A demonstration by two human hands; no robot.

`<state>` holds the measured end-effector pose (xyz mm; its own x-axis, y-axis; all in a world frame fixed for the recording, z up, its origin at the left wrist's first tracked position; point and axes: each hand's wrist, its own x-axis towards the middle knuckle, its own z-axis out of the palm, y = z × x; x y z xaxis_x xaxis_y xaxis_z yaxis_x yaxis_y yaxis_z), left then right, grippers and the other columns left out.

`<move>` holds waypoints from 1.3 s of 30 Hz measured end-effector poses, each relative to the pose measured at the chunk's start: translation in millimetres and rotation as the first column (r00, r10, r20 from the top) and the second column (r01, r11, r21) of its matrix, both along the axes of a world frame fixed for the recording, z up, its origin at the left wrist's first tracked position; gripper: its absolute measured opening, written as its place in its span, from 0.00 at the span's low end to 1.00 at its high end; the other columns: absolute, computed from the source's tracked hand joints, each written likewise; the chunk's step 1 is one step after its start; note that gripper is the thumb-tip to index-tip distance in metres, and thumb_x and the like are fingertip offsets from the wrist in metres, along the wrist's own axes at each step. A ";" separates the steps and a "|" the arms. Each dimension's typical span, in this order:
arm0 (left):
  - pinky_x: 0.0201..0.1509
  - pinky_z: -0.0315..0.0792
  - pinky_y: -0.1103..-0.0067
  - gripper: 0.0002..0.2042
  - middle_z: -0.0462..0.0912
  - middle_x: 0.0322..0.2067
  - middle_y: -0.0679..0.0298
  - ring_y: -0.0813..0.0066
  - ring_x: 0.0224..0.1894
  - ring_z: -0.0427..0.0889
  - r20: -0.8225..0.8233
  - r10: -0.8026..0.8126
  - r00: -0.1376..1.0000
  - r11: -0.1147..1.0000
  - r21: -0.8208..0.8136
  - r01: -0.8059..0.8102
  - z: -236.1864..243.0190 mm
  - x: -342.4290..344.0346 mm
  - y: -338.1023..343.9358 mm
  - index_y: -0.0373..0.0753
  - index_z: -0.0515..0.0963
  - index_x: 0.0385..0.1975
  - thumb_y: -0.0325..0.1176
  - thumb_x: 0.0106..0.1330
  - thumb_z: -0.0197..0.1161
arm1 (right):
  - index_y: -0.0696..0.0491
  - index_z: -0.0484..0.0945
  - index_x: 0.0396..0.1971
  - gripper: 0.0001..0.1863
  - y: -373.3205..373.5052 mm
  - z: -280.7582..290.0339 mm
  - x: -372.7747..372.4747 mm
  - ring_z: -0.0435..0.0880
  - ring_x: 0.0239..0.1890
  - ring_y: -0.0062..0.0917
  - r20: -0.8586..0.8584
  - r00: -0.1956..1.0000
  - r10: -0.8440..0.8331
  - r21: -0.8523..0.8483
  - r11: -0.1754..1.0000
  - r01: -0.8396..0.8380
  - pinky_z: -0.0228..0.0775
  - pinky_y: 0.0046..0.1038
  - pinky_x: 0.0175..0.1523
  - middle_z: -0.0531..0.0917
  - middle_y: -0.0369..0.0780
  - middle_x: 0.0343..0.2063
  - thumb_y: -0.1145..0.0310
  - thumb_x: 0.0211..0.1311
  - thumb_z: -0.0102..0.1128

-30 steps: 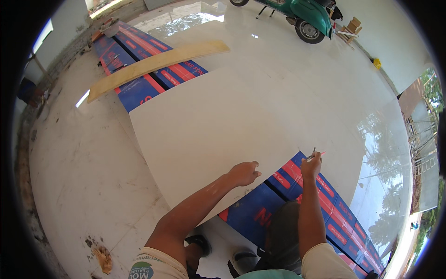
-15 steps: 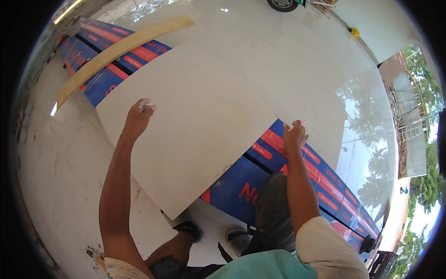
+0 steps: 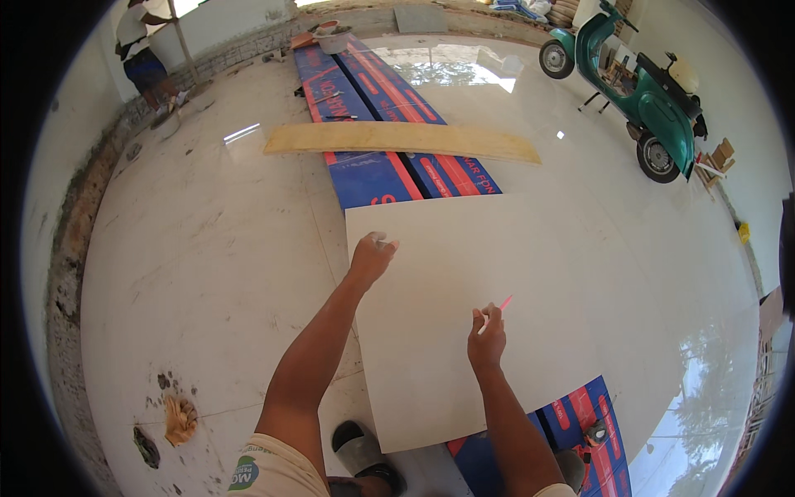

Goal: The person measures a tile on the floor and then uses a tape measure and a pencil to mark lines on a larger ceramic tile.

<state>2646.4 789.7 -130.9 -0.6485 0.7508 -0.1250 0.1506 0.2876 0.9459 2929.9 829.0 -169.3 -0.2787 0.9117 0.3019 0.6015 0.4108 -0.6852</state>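
A large pale square tile [image 3: 431, 389] lies over blue and red cardboard on the floor before me. My left hand [image 3: 373, 257] is closed, fingertips pinched together, above the tile's far left corner. Whether something small is in that pinch, I cannot make out. Above the middle of the tile, to the right, my right hand [image 3: 487, 338] grips a thin pink pencil-like stick [image 3: 507, 302], its pink end pointing up and away. Beyond the tile, a long yellowish wooden plank [image 3: 397, 141] lies across the cardboard strip [image 3: 373, 178].
A green scooter [image 3: 650, 116] stands at the far right. Far left, another person [image 3: 141, 50] stands by the wall holding a pole. A bucket [image 3: 333, 37] sits at the cardboard's far end. Near left lies a crumpled tan scrap [image 3: 180, 420]. A small tool [image 3: 595, 432] rests on the near-right cardboard.
My view has swung left and up, bringing the scooter and the other person into sight. My right hand has gone from beside the tile's right edge to above its middle.
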 end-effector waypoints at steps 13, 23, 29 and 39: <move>0.40 0.70 0.80 0.14 0.79 0.37 0.66 0.76 0.38 0.78 0.555 0.389 0.735 0.760 0.257 -0.596 -46.7 -170.5 54.2 0.36 0.74 0.46 0.37 0.65 0.61 | 0.59 0.65 0.45 0.15 4.3 -37.2 -91.6 0.65 0.64 0.50 0.191 0.975 0.118 -0.074 0.992 -0.105 0.49 0.56 0.69 0.67 0.56 0.61 0.65 0.68 0.53; 0.39 0.66 0.81 0.15 0.75 0.36 0.71 0.82 0.37 0.72 0.477 0.431 0.766 0.757 0.271 -0.595 -91.6 -326.8 130.6 0.42 0.75 0.46 0.42 0.64 0.61 | 0.57 0.67 0.39 0.12 7.4 -35.3 -98.7 0.63 0.65 0.54 0.263 0.955 0.136 -0.029 0.991 -0.133 0.50 0.58 0.67 0.67 0.59 0.60 0.66 0.65 0.56; 0.66 0.56 0.74 0.24 0.72 0.58 0.62 0.72 0.62 0.66 0.491 0.376 0.786 0.767 0.311 -0.562 -119.3 -399.8 158.2 0.34 0.68 0.60 0.40 0.67 0.57 | 0.56 0.68 0.38 0.11 11.1 -27.2 -101.7 0.62 0.65 0.57 0.320 0.941 0.110 -0.042 0.994 -0.102 0.50 0.58 0.66 0.67 0.59 0.61 0.66 0.63 0.57; 0.62 0.65 0.70 0.24 0.72 0.56 0.61 0.67 0.59 0.71 0.612 0.222 0.759 0.856 0.250 -0.452 -126.4 -436.3 184.7 0.34 0.67 0.60 0.41 0.67 0.59 | 0.57 0.69 0.38 0.12 10.5 -24.4 -101.2 0.67 0.63 0.53 0.355 0.932 0.073 -0.020 0.997 -0.071 0.54 0.54 0.67 0.70 0.57 0.59 0.66 0.63 0.58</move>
<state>2210.2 974.4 -257.3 -0.7729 0.5575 -0.3029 -0.4591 -0.1621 0.8735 2828.6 839.5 -193.7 -0.4316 0.8868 0.1654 0.7751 0.4584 -0.4349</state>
